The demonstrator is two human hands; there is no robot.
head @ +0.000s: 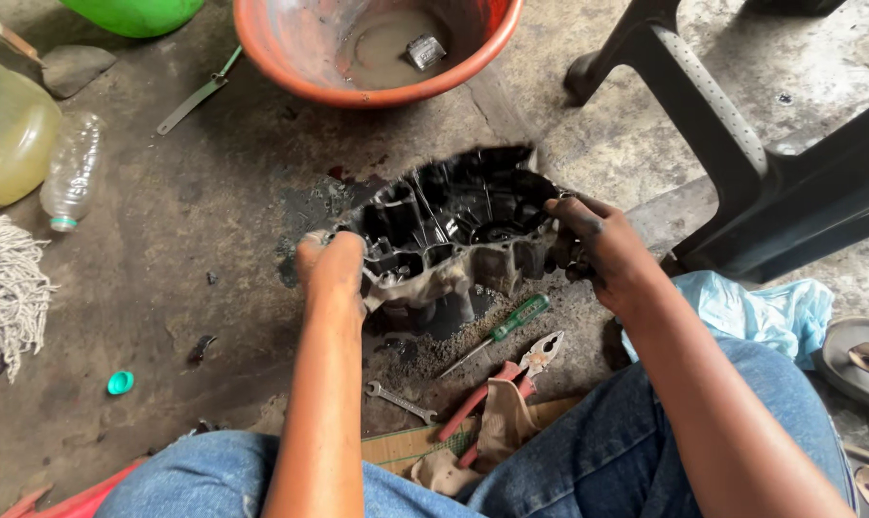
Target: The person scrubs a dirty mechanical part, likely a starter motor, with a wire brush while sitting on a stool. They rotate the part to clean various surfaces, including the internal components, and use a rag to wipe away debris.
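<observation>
both hands, left hand [331, 267] and right hand [596, 245], clenched on oily engine casing [454, 230] ends; likely heavy, stiff, slippery; screwdriver [497, 333] just below.

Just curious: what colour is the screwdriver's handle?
Green, seen in the head view: the screwdriver lies on the floor beside the pliers.

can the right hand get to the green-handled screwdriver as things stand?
Probably yes, once it lets go. The right hand grips the right edge of the black engine casing. The green-handled screwdriver lies on the floor just below the casing, uncovered, between the two forearms; the pliers lie beside it, not on it.
</observation>
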